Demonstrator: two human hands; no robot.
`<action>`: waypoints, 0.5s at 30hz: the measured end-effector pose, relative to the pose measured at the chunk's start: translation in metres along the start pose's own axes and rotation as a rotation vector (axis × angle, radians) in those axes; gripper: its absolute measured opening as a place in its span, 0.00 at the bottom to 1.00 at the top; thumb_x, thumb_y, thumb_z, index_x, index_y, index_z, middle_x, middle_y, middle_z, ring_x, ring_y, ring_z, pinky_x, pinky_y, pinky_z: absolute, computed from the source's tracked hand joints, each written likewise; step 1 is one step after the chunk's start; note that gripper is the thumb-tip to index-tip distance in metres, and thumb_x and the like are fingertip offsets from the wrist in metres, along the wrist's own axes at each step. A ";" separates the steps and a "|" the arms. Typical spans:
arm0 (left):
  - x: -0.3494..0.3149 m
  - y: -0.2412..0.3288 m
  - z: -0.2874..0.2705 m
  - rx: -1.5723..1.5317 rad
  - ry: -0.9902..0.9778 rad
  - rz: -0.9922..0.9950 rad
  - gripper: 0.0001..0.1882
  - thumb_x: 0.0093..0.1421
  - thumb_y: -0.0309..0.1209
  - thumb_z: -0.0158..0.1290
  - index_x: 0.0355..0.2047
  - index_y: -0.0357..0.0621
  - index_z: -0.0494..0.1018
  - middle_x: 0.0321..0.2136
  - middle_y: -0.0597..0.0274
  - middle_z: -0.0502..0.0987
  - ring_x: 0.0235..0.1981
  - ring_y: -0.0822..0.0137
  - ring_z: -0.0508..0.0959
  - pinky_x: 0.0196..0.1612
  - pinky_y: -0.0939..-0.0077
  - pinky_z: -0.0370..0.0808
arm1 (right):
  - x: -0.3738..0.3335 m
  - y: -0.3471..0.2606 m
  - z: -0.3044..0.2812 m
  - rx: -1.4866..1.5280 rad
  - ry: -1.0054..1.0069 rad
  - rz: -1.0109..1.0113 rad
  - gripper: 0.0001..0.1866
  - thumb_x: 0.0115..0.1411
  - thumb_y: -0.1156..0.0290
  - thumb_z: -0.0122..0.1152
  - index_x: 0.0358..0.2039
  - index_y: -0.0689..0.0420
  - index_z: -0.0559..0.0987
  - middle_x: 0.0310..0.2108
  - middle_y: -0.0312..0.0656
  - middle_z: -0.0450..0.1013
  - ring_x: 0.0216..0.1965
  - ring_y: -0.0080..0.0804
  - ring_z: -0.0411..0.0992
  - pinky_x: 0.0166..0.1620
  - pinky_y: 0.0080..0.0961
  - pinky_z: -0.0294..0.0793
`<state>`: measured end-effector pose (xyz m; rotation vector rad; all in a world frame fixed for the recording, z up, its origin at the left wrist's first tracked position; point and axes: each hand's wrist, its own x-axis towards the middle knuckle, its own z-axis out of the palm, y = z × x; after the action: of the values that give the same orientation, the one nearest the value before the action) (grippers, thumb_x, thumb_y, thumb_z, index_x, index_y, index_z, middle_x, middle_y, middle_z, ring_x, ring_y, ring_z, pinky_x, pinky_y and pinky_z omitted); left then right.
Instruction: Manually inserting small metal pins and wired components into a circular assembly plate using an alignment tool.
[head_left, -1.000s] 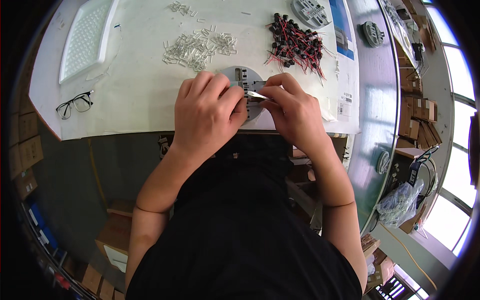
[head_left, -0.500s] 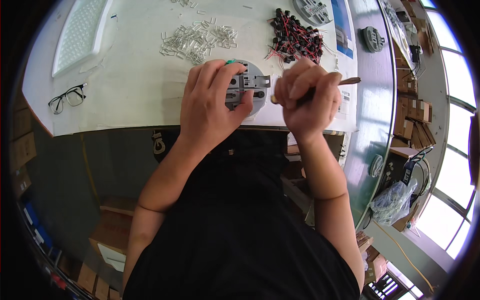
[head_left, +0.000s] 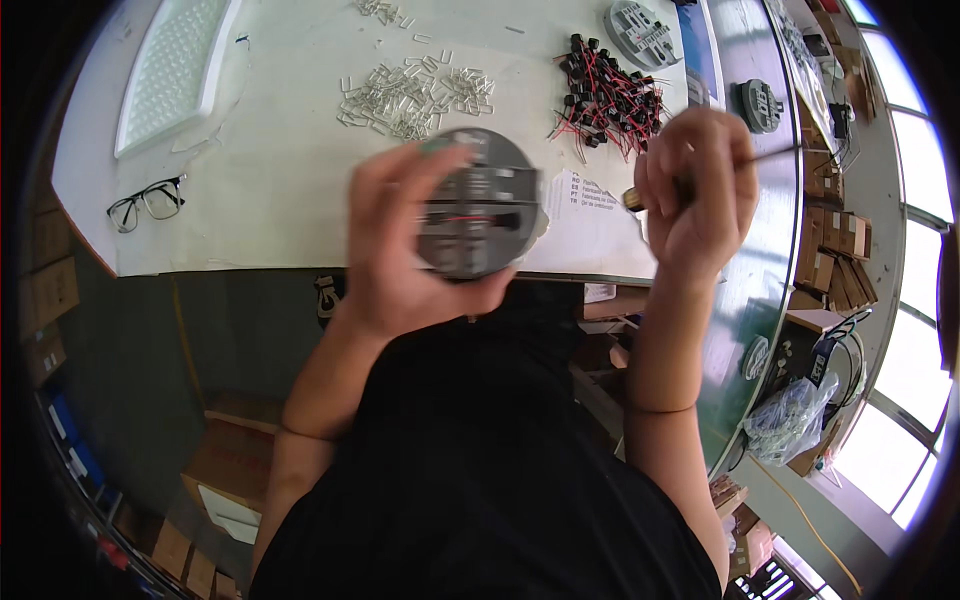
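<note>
My left hand (head_left: 385, 235) grips a round grey plastic base (head_left: 480, 235) by its left edge, tilted up above the table's front edge. Moulded slots, raised parts and a short red wire show on its face. Motion blurs both the hand and the disc. My right hand (head_left: 700, 185) is closed around a slim tool (head_left: 778, 153), off to the right of the base. Its thin dark shaft points right and a yellowish end sticks out at the left of the fist. Fingers cover its middle, so I cannot tell its exact kind.
U-shaped metal pieces (head_left: 415, 100) lie heaped beyond the base. Right of them is a pile of black buzzer-like parts with red wires (head_left: 605, 95). Another grey base (head_left: 643, 35) lies behind it. Glasses (head_left: 147, 202) and a white tray (head_left: 170, 85) are at left, a printed sheet (head_left: 590, 225) near the front.
The base has come up off the table and tilted, with my left hand lifting it toward me. My right hand has moved right, away from the base, still holding the tool.
</note>
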<state>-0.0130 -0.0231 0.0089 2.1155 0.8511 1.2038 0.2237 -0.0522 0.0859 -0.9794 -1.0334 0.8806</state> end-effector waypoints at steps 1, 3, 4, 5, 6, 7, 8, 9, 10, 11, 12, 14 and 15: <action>-0.003 -0.008 -0.012 -0.218 0.132 0.002 0.48 0.47 0.47 0.76 0.66 0.45 0.68 0.59 0.56 0.71 0.59 0.54 0.73 0.63 0.55 0.72 | 0.007 -0.004 -0.003 -0.298 0.008 0.037 0.15 0.73 0.64 0.60 0.32 0.62 0.80 0.25 0.39 0.72 0.23 0.28 0.71 0.28 0.26 0.70; -0.034 -0.043 -0.037 -1.011 0.280 -0.331 0.61 0.50 0.60 0.69 0.76 0.42 0.55 0.72 0.48 0.62 0.74 0.46 0.60 0.73 0.43 0.61 | 0.013 0.004 -0.009 -0.590 0.030 0.076 0.11 0.70 0.67 0.65 0.36 0.63 0.84 0.26 0.38 0.73 0.28 0.30 0.77 0.31 0.28 0.76; -0.025 -0.038 -0.050 -1.172 0.406 -0.373 0.63 0.51 0.64 0.67 0.77 0.42 0.52 0.74 0.46 0.58 0.76 0.44 0.56 0.74 0.41 0.58 | 0.014 0.019 -0.010 -0.778 -0.191 0.027 0.09 0.68 0.67 0.68 0.41 0.59 0.84 0.29 0.38 0.74 0.27 0.29 0.76 0.30 0.28 0.73; -0.012 -0.030 -0.063 -1.331 0.529 -0.410 0.65 0.52 0.67 0.64 0.78 0.41 0.49 0.76 0.44 0.54 0.78 0.43 0.51 0.76 0.40 0.55 | 0.017 0.030 -0.011 -0.958 -0.412 -0.030 0.12 0.65 0.67 0.71 0.46 0.56 0.84 0.32 0.38 0.75 0.27 0.29 0.76 0.29 0.29 0.70; -0.015 -0.031 -0.067 -1.321 0.532 -0.408 0.65 0.52 0.67 0.64 0.78 0.41 0.49 0.76 0.44 0.54 0.78 0.43 0.51 0.76 0.40 0.55 | 0.020 0.038 -0.008 -0.949 -0.415 -0.033 0.12 0.65 0.67 0.71 0.46 0.56 0.84 0.32 0.38 0.75 0.27 0.29 0.76 0.29 0.29 0.70; -0.019 -0.037 -0.069 -1.122 0.456 -0.388 0.65 0.52 0.65 0.66 0.78 0.41 0.50 0.75 0.44 0.56 0.77 0.43 0.54 0.75 0.41 0.56 | 0.022 0.047 -0.004 -1.008 -0.471 -0.056 0.11 0.64 0.68 0.70 0.46 0.55 0.84 0.33 0.39 0.75 0.30 0.31 0.77 0.32 0.31 0.72; -0.023 -0.040 -0.071 -0.923 0.380 -0.366 0.64 0.51 0.63 0.68 0.77 0.41 0.51 0.74 0.45 0.58 0.76 0.43 0.56 0.75 0.43 0.58 | 0.024 0.053 0.000 -1.066 -0.527 -0.079 0.11 0.64 0.69 0.70 0.46 0.54 0.84 0.33 0.39 0.76 0.33 0.34 0.78 0.35 0.33 0.75; -0.025 -0.043 -0.071 -0.725 0.304 -0.340 0.64 0.50 0.61 0.70 0.77 0.41 0.52 0.73 0.46 0.60 0.75 0.43 0.59 0.74 0.44 0.60 | 0.027 0.057 0.003 -1.124 -0.582 -0.101 0.11 0.63 0.70 0.69 0.46 0.54 0.84 0.33 0.40 0.76 0.36 0.37 0.79 0.38 0.35 0.77; -0.024 -0.039 -0.069 -0.724 0.305 -0.338 0.64 0.50 0.61 0.70 0.77 0.41 0.52 0.73 0.46 0.60 0.75 0.43 0.59 0.74 0.44 0.60 | 0.029 0.059 0.006 -1.124 -0.582 -0.104 0.11 0.63 0.70 0.69 0.46 0.54 0.84 0.33 0.40 0.76 0.36 0.37 0.79 0.38 0.35 0.77; -0.020 -0.032 -0.064 -0.542 0.174 -0.218 0.58 0.49 0.55 0.74 0.72 0.42 0.59 0.68 0.51 0.65 0.69 0.48 0.65 0.70 0.50 0.64 | 0.032 0.061 0.009 -1.168 -0.619 -0.061 0.12 0.62 0.71 0.69 0.46 0.54 0.84 0.34 0.41 0.76 0.36 0.39 0.79 0.39 0.37 0.77; -0.015 -0.022 -0.060 -0.353 0.047 -0.101 0.52 0.48 0.48 0.77 0.68 0.43 0.66 0.63 0.56 0.70 0.62 0.54 0.72 0.67 0.55 0.69 | 0.035 0.060 0.012 -1.207 -0.660 -0.020 0.12 0.62 0.71 0.69 0.47 0.54 0.84 0.35 0.42 0.77 0.37 0.41 0.80 0.41 0.39 0.78; -0.006 -0.001 -0.053 -0.158 -0.073 -0.052 0.51 0.46 0.45 0.78 0.67 0.44 0.67 0.61 0.56 0.70 0.61 0.52 0.72 0.66 0.55 0.70 | 0.036 0.060 0.013 -1.248 -0.699 0.020 0.13 0.61 0.72 0.69 0.47 0.53 0.85 0.36 0.43 0.77 0.38 0.43 0.80 0.42 0.41 0.79; -0.003 0.007 -0.046 0.031 -0.190 -0.004 0.50 0.44 0.42 0.79 0.66 0.45 0.68 0.59 0.56 0.70 0.61 0.51 0.73 0.64 0.54 0.71 | 0.033 0.062 0.008 -1.215 -0.629 0.005 0.12 0.62 0.72 0.69 0.46 0.55 0.84 0.35 0.43 0.78 0.37 0.41 0.80 0.41 0.38 0.79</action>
<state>-0.0530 -0.0223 0.0326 2.2100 0.7919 0.9748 0.2172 -0.0001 0.0384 -1.7329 -2.2175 0.5002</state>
